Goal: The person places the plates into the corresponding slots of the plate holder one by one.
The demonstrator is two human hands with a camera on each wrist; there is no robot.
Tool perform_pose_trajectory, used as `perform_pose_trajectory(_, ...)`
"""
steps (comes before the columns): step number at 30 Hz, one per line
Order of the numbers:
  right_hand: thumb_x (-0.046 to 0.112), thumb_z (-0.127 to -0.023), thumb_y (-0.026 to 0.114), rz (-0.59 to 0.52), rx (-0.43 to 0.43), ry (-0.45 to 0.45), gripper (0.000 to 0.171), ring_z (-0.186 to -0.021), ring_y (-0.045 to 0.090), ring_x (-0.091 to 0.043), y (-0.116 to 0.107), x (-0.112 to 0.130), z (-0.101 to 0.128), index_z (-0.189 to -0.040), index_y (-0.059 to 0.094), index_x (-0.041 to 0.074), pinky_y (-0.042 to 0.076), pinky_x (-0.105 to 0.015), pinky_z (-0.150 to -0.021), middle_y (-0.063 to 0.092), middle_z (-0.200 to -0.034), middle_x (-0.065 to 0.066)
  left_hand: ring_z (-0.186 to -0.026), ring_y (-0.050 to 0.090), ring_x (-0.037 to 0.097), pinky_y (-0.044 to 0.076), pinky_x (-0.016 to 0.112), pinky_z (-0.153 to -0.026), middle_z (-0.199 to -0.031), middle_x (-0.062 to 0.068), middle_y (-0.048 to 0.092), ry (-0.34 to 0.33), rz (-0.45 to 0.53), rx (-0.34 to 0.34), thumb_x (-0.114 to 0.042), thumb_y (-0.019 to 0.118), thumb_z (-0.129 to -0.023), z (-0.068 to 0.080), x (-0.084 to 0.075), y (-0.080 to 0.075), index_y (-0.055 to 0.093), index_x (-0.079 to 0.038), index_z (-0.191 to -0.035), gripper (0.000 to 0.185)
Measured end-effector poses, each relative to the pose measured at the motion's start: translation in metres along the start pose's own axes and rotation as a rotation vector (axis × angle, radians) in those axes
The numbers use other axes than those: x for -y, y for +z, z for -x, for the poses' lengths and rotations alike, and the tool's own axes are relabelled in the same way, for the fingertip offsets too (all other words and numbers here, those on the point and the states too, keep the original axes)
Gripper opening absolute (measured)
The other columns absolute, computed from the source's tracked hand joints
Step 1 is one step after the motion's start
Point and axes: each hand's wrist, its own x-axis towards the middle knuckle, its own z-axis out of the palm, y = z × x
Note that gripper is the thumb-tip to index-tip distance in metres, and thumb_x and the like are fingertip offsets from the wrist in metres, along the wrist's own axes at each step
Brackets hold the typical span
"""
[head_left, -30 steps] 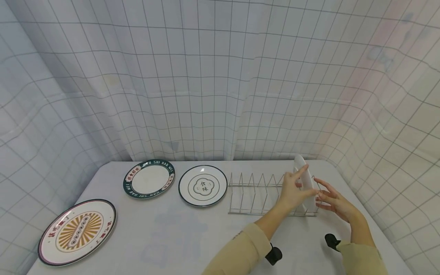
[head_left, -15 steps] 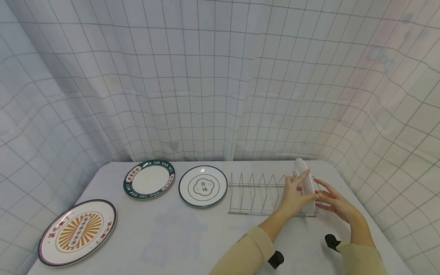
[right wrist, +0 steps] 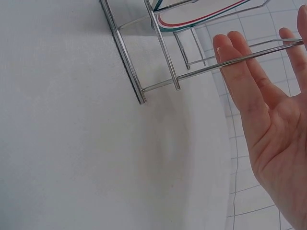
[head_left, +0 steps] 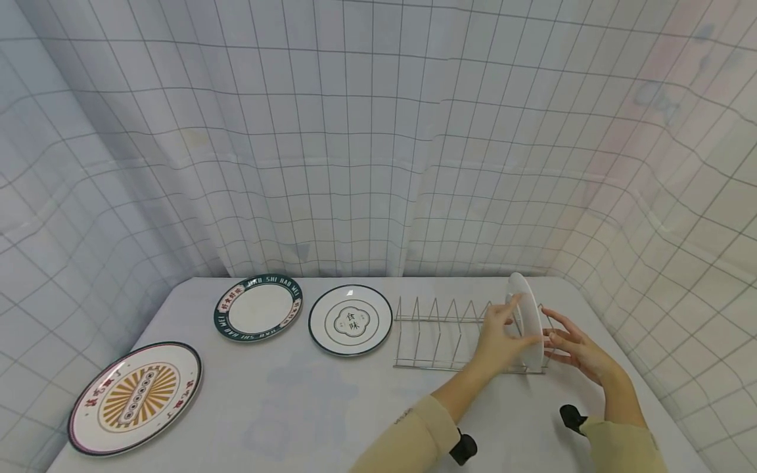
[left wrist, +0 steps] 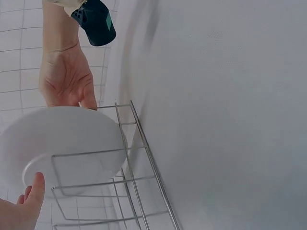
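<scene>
A white plate [head_left: 534,328] stands on edge, tilted, in the right end of a wire plate rack [head_left: 432,368]. My left hand [head_left: 495,335] is at its left side, thumb and forefinger extended along the plate. In the left wrist view, the plate's plain underside [left wrist: 72,139] with its foot ring faces the camera, and a straight finger [left wrist: 36,189] overlaps it. My right hand [head_left: 576,343] is at the rack's right end; its extended fingers touch the end wire [right wrist: 206,71] in the right wrist view. The plate's front [right wrist: 192,12] shows red and green rim lines there.
Left of the rack lie a white plate with a dark rim line [head_left: 322,322], a green-rimmed plate [head_left: 223,323] and a larger plate with a sunburst design [head_left: 89,433]. A grid-patterned curtain [head_left: 355,164] surrounds the white table [head_left: 307,414].
The plate has tipped a little rightward and settled lower in the rack. My left hand has eased slightly left and loosened from it. My right hand stays at the rack's end.
</scene>
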Motion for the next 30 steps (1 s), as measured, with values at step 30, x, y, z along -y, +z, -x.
perform_pose_trajectory(30, 0.014, -0.099, 0.038, 0.074, -0.048, 0.023, 0.056, -0.101, 0.055, -0.004, -0.001, 0.003, -0.003, -0.148, 0.010, 0.021, 0.050, -0.023, -0.084, 0.048, -0.116, 0.020, -0.103, 0.051, 0.003, 0.048, 0.012, -0.080, -0.121, 0.006, 0.046, 0.016, -0.033, -0.360, 0.001, 0.063, -0.083, 0.129, 0.052, -0.333, 0.032, -0.010, -0.142, 0.067)
